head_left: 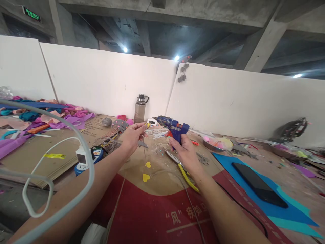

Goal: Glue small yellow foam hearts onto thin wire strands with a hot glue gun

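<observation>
Left hand (132, 138) pinching small yellow piece (148, 125); right hand (187, 149) gripping blue glue gun (175, 126).
Left thumb and fingers pressed together on the piece, above the cardboard (137, 171); right fingers wrapped around the gun's handle — nozzle pointing left, near the piece. Two yellow hearts (146, 177) lie on the cardboard below, apart from each other; yellow-handled cutters (188, 179) sit beneath the right hand — jaws toward the scraps (161, 149).

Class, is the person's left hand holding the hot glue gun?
No, the right hand grips the hot glue gun by its handle.
</observation>
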A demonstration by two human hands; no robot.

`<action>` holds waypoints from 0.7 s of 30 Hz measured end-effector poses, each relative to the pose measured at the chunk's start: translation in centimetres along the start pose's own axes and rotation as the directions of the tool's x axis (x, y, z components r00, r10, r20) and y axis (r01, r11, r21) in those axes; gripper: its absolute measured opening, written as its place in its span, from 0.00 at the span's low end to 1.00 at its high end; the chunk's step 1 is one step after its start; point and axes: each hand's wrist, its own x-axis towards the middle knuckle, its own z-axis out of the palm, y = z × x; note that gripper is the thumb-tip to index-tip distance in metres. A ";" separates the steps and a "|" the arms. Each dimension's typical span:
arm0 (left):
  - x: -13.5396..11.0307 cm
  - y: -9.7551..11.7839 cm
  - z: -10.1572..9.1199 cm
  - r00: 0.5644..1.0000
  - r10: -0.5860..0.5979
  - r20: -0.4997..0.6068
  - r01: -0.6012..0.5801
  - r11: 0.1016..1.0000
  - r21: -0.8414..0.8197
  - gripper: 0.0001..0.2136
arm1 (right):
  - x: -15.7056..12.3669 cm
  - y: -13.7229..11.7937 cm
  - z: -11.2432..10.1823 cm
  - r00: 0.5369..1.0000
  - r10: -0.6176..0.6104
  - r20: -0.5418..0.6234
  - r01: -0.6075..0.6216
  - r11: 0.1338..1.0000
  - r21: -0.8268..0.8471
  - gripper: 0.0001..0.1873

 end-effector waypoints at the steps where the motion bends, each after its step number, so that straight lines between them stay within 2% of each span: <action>1: 0.0 0.1 0.0 1.000 -0.007 0.001 0.007 1.000 -0.009 0.15 | 0.0 0.0 0.1 1.000 0.005 0.015 -0.005 1.000 0.002 0.14; 4: 0.0 0.1 0.0 1.000 -0.024 0.005 0.024 0.999 -0.026 0.15 | 0.0 -0.1 0.2 0.999 0.038 0.037 -0.039 0.999 0.021 0.14; 13: -0.2 0.3 0.3 1.000 -0.028 0.006 0.028 0.999 -0.033 0.16 | -0.1 0.6 0.3 0.999 -0.022 0.037 0.026 0.992 -0.122 0.18; 21: -0.3 0.4 0.5 1.000 -0.012 -0.003 0.012 1.000 0.008 0.16 | -0.2 0.2 0.4 0.994 -0.093 0.048 0.102 0.971 -0.218 0.14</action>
